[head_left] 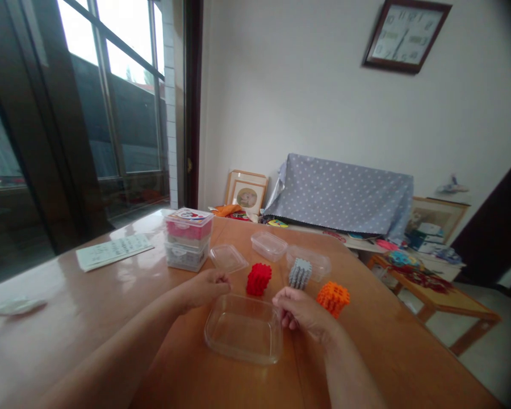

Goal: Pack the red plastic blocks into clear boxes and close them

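A clear, shallow plastic container (pixel 243 332) is on the wooden table in front of me, with nothing visible inside. My left hand (pixel 208 288) is closed at its far left corner, fingers pinched on the rim. At the far right corner, my right hand (pixel 296 312) grips the rim, its fingers curled. Just beyond the container stands a stack of red toothed plastic pieces (pixel 259 279). A similar grey stack (pixel 300 272) stands behind my right hand, and an orange one (pixel 333 299) is to the right of it.
Farther back are a flat clear lid (pixel 229 258), a clear tub (pixel 268 245) and another clear container (pixel 319 264). Stacked lidded boxes (pixel 188 238) stand left of them, near printed papers (pixel 114 251). A small packet (pixel 19 307) lies at far left. The table (pixel 392 341) has its edge on the right.
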`<state>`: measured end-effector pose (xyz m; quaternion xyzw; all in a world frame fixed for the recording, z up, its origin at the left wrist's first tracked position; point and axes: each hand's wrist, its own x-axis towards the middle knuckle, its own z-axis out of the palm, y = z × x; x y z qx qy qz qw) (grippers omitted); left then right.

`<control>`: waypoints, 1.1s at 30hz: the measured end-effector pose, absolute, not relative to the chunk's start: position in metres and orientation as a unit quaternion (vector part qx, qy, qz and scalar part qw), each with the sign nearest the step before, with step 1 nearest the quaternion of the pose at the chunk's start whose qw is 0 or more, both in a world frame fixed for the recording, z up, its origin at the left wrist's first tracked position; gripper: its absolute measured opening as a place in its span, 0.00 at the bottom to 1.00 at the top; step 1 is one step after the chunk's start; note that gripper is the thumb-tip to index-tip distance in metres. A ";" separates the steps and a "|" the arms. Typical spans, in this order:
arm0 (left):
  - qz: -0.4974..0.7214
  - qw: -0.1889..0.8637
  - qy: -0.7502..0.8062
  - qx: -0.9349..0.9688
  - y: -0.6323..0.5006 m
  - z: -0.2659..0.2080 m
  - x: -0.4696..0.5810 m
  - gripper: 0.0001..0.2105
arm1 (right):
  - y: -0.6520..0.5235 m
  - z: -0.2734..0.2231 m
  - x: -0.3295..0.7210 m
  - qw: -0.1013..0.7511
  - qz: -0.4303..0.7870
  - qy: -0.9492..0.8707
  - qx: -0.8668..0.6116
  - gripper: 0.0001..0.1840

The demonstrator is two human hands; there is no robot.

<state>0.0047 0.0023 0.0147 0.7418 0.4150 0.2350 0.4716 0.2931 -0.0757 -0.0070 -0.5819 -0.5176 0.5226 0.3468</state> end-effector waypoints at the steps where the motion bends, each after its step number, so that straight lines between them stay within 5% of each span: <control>1: 0.236 0.472 0.421 0.738 -0.004 0.015 0.005 0.09 | -0.078 -0.006 0.293 0.337 0.524 -0.526 -0.579 0.09; 11: 0.317 0.449 0.483 0.681 -0.012 -0.009 0.027 0.05 | -0.068 -0.014 0.290 0.430 0.461 -0.520 -0.576 0.09; 17: 0.345 0.451 0.472 0.675 -0.009 -0.015 0.035 0.11 | -0.068 -0.014 0.297 0.406 0.466 -0.519 -0.591 0.08; 22: 0.427 0.391 0.454 0.677 0.000 -0.013 0.023 0.22 | -0.070 -0.007 0.298 0.437 0.444 -0.496 -0.605 0.14; 33: 0.444 0.263 0.454 0.726 0.012 -0.019 0.009 0.23 | -0.057 -0.009 0.288 0.536 0.336 -0.497 -0.594 0.24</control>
